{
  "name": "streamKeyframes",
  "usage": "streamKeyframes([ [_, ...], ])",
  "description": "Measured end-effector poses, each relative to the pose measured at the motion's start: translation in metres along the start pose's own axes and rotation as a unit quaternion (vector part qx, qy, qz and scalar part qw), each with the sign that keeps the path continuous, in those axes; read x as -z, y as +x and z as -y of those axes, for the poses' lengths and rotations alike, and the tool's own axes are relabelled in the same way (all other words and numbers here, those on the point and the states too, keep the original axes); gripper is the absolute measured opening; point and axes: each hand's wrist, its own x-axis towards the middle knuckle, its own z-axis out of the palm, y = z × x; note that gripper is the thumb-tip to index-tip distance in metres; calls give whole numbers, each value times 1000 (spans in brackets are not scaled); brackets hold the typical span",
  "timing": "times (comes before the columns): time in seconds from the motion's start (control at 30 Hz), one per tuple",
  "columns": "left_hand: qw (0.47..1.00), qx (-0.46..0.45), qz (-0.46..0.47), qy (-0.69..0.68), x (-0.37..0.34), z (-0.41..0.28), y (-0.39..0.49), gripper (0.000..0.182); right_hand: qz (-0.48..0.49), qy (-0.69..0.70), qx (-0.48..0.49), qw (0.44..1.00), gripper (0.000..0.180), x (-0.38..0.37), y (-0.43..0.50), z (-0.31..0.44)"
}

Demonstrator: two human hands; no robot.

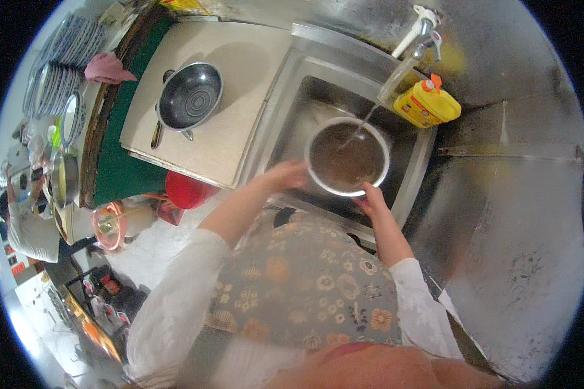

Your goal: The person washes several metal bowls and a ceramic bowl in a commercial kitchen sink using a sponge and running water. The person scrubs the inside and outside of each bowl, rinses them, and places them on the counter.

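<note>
A round, pale-rimmed bowl (386,170) sits over the stainless-steel sink (292,131), filled with brownish, murky water (345,158). My right hand (372,199) grips its near right rim, thumb on top. Beside the left rim is my left hand (289,175), blurred; whether it touches the bowl I cannot tell. A thin stream runs into the water from the hose-like spout (396,80) of a wall tap (426,41).
A yellow detergent bottle (426,104) stands on the sink's back right edge. On the left board (243,53) rests a dark pan (190,97). Stacked plates (53,87), a pink cloth (107,69) and a red bucket (185,189) are farther left. Another person (29,223) is at far left.
</note>
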Motion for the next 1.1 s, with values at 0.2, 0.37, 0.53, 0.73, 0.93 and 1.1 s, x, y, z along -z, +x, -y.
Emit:
streamKeyframes([
  [0.2, 994, 26, -35, -96, -43, 15, 25, 37, 122, 60, -36, 990, 49, 15, -18, -5],
  [0.37, 995, 29, -91, 23, -45, -44, -3, 56, 264, -277, 41, 923, 62, 34, 10, -21],
  [0.53, 956, -16, -293, 21, -59, -53, -14, 68, 119, -761, 140, 622, 45, 13, 65, -62],
  [0.73, 928, -8, -334, 163, -85, -61, -62, 97, 139, -795, 72, 587, 50, 47, 82, -66],
  [0.93, 894, -65, -346, 277, -95, -61, -67, 102, 116, -820, 17, 560, 65, 57, 104, -74],
  [1.1, 782, -188, -367, 467, -93, -61, -54, 105, 320, -799, 103, 499, 63, 51, 131, -58],
])
